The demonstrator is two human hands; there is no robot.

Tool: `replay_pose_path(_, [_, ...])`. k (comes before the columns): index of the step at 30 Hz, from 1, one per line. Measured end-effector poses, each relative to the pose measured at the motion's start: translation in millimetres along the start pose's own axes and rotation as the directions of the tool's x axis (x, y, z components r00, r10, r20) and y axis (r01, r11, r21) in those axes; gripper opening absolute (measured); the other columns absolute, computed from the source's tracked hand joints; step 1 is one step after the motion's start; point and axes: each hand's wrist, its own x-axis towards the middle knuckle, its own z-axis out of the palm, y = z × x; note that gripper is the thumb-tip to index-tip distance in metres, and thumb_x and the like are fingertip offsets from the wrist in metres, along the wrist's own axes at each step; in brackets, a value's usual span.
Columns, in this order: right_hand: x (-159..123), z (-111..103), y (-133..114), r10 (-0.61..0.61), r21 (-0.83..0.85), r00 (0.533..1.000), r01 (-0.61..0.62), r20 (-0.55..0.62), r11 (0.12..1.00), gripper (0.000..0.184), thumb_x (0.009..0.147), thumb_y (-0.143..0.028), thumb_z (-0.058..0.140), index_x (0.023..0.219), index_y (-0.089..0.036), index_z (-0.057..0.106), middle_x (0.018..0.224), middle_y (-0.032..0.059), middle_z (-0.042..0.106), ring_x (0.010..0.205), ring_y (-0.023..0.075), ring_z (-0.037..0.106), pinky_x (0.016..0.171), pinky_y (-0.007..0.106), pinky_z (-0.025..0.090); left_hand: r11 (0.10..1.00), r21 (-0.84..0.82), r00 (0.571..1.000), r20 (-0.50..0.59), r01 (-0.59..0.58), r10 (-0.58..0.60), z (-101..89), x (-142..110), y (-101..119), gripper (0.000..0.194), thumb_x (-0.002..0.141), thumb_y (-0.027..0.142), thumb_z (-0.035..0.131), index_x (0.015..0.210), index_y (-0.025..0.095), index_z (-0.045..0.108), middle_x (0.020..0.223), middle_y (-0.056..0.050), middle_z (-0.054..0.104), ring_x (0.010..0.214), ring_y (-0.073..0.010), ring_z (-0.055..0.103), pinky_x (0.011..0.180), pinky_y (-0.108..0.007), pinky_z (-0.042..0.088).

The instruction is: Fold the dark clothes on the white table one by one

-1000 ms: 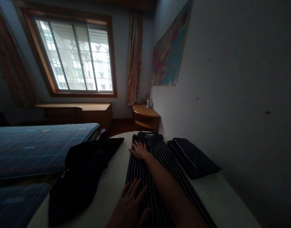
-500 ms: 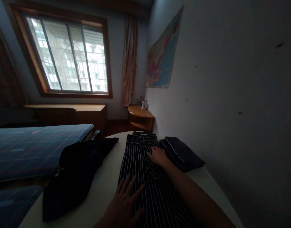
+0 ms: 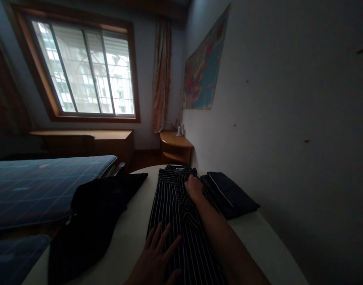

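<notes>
A black shirt with white stripes (image 3: 166, 198) lies lengthwise on the round pale table (image 3: 137, 206), its collar at the far end. My left hand (image 3: 156, 255) rests on the near left part of the shirt, open with its fingers spread. Farther up, just below the collar on the right side, my right hand (image 3: 194, 187) is closed with its fingers curled at the striped fabric. The fingertips are hidden from this angle. A folded dark garment (image 3: 229, 194) lies to the right of that hand.
A loose black garment (image 3: 92, 221) is heaped on the table's left side and hangs over its edge. Beyond it stands a bed with a blue plaid mattress (image 3: 51, 186). A wall (image 3: 276, 158) runs close along the right. A small wooden corner shelf (image 3: 175, 139) stands behind the table.
My right hand has gone from lying flat with spread fingers to curled closed, a little farther up the shirt. My left hand stays spread in nearly the same place.
</notes>
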Motion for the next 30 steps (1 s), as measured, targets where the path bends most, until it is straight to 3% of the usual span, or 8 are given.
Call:
replay_pose_path(3, [4.0,2.5,4.1,-0.013,0.03,1.0,0.013,0.01,0.999,0.029,0.093,-0.026,0.048,0.114,-0.013,0.064,0.108,0.0186,0.072,0.1,0.0283,0.069,0.079,0.034,0.049,1.0,-0.018,0.999,0.032,0.022,-0.021,-2.9,0.9,2.0,0.072,0.091,0.06,0.055,0.153,0.042,0.024,0.163,-0.009,0.018,0.147,-0.045,0.017,0.112,-0.068,0.026])
replay_pose_path(7, [0.7,5.1,4.6,-0.125,0.083,0.991,0.122,0.036,0.989,0.026,0.093,-0.037,0.05,0.105,-0.019,0.066,0.104,0.0102,0.073,0.098,0.0239,0.069,0.081,0.032,0.048,0.999,-0.023,0.999,0.034,0.024,-0.024,-2.3,1.6,1.6,0.072,0.09,0.059,0.056,0.153,0.042,0.024,0.163,-0.008,0.018,0.147,-0.0439,0.017,0.112,-0.067,0.026])
replay_pose_path(11, [2.2,6.3,9.9,-0.217,0.108,0.976,0.215,0.011,0.971,0.033,0.096,-0.035,0.045,0.121,-0.02,0.062,0.127,0.0089,0.065,0.119,0.0197,0.058,0.099,0.029,0.039,1.0,0.0,1.0,0.016,0.009,-0.009,0.5,1.2,-0.8,0.073,0.09,0.06,0.055,0.153,0.042,0.023,0.163,-0.006,0.019,0.147,-0.0438,0.02,0.112,-0.067,0.027])
replay_pose_path(14, [11.6,11.9,17.0,-0.198,0.1,0.98,0.194,0.024,0.976,0.049,0.098,-0.038,0.043,0.138,-0.011,0.051,0.145,0.0159,0.051,0.134,0.0232,0.045,0.11,0.031,0.03,1.0,0.017,1.0,0.009,-0.007,0.007,2.3,1.5,-2.2,0.072,0.09,0.064,0.053,0.152,0.044,0.022,0.163,-0.005,0.021,0.146,-0.045,0.023,0.11,-0.068,0.029])
replay_pose_path(18, [33.2,21.9,21.5,-0.132,0.082,0.988,0.125,0.084,0.989,0.063,0.1,-0.047,0.037,0.145,-0.004,0.042,0.153,0.0235,0.038,0.144,0.029,0.033,0.115,0.039,0.022,1.0,0.02,0.999,0.04,-0.013,0.012,10.8,3.4,-7.7,0.07,0.089,0.069,0.05,0.15,0.047,0.024,0.161,-0.006,0.027,0.143,-0.0476,0.027,0.107,-0.071,0.03])
replay_pose_path(24, [65.5,28.6,18.3,-0.088,0.067,0.983,0.078,0.16,0.995,0.068,0.099,-0.054,0.034,0.152,-0.011,0.035,0.159,0.0212,0.028,0.147,0.0318,0.025,0.115,0.045,0.022,1.0,0.014,1.0,0.015,-0.02,0.02,35.2,2.5,-23.1,0.055,0.098,0.057,0.041,0.148,0.054,0.021,0.158,-0.001,0.033,0.141,-0.0434,0.034,0.109,-0.068,0.033])
replay_pose_path(30, [74.7,39.3,19.7,-0.114,0.059,0.967,0.103,0.227,0.993,0.076,0.092,-0.065,0.043,0.153,-0.021,0.035,0.162,0.0127,0.025,0.149,0.0345,0.016,0.118,0.048,0.013,0.996,0.07,0.999,0.028,-0.046,0.044,47.4,1.0,-29.1,0.056,0.098,0.06,0.034,0.149,0.056,0.01,0.157,-0.001,0.036,0.139,-0.0422,0.039,0.105,-0.067,0.04])
